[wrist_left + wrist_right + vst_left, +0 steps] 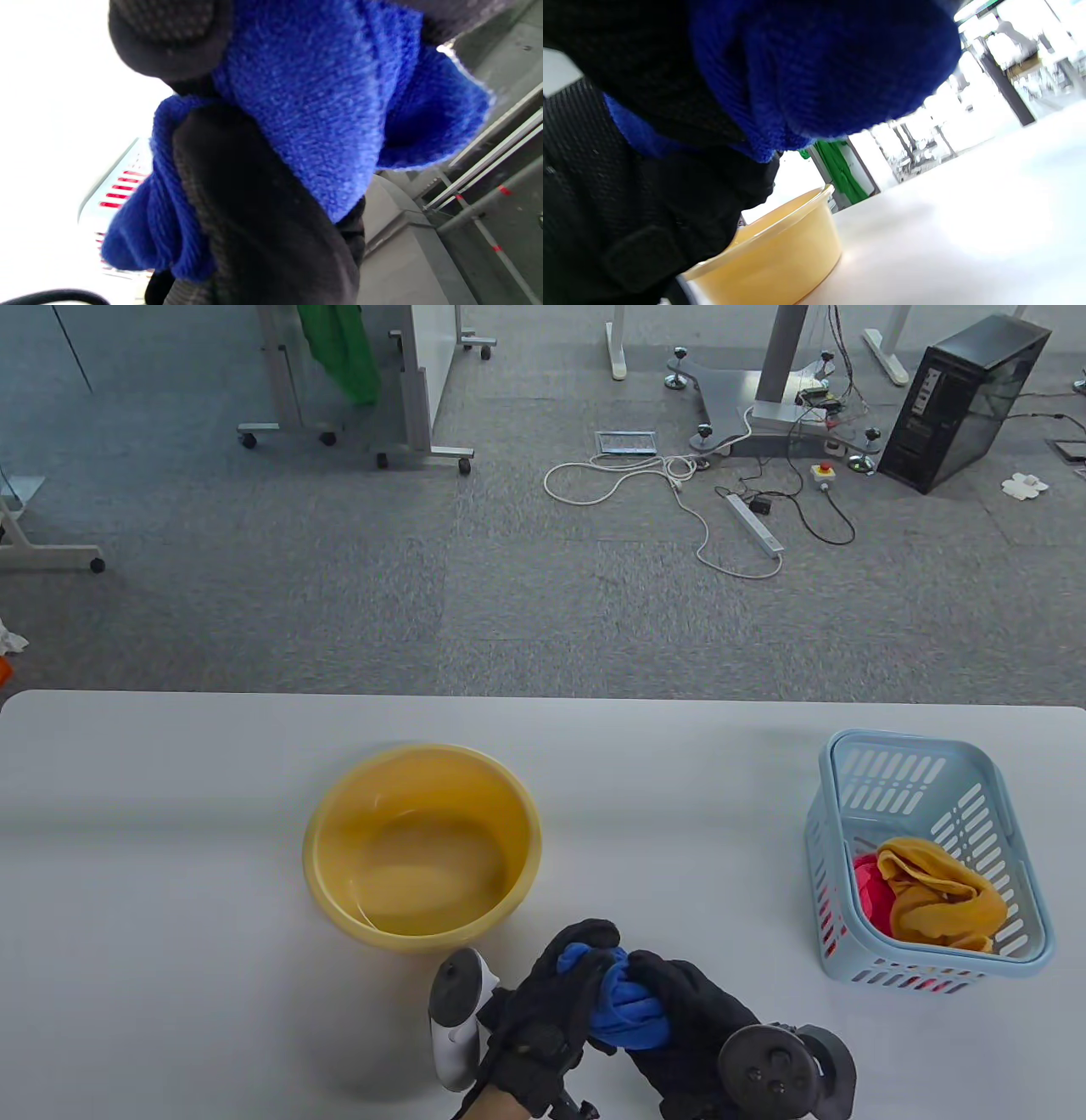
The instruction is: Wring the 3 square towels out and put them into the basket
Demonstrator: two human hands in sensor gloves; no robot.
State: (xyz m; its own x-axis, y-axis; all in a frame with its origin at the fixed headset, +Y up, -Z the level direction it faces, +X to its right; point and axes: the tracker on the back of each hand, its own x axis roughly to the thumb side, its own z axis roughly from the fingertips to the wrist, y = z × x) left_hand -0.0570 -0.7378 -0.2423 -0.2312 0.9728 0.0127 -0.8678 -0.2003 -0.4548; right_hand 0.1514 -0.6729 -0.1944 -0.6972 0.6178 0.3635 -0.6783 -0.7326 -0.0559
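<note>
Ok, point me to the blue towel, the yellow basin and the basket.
blue towel (629, 1008): table view, on the bunched cloth showing between both hands.
yellow basin (320, 806): table view, on its left rim.
basket (898, 742): table view, on its far rim.

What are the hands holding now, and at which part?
Both hands, left and right, grip the bunched blue towel, one at each end; its middle shows between them.
</note>
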